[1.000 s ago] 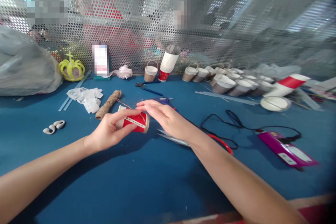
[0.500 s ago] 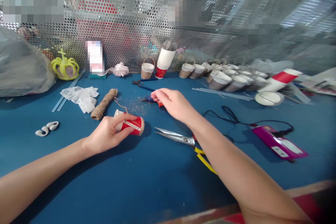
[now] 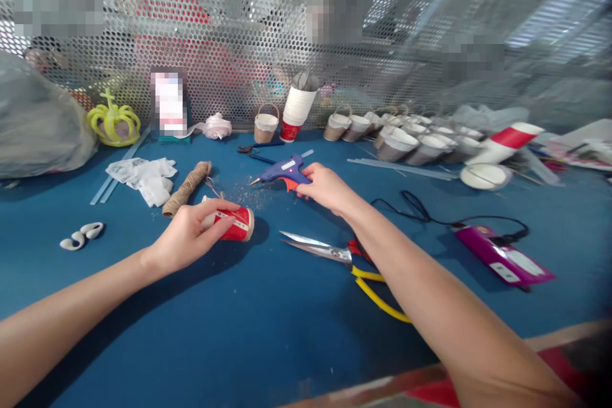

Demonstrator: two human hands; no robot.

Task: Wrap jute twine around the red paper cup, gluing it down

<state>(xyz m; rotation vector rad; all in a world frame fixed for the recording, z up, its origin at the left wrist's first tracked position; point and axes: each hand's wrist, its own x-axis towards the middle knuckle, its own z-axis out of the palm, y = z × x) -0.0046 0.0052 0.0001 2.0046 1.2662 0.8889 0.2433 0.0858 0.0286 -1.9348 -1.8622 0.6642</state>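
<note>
the left hand has its fingers curled over a red-and-white paper cup, thumb on the near side, left of the frame's centre. the cup lies on its side; its inside is turned out of sight. the right hand, just right of centre, has thumb and fingers closed on the handle of a blue hot glue gun, its nozzle pointing left and a clear glue stick poking out behind.

beside the left fingers lies a hank of twine, a loose strand reaching toward the cup. below the right wrist are yellow-handled scissors, blades parted.

at the upper centre, a small handled bucket stands upright with a white inside; next to it leans a stack of paper cups, something dark grey and crumpled in its top. to the upper right, more lined buckets crowd together, their pale mouths upward, contents too small to tell. a bulging grey plastic bag fills the left edge, contents hidden.
</note>
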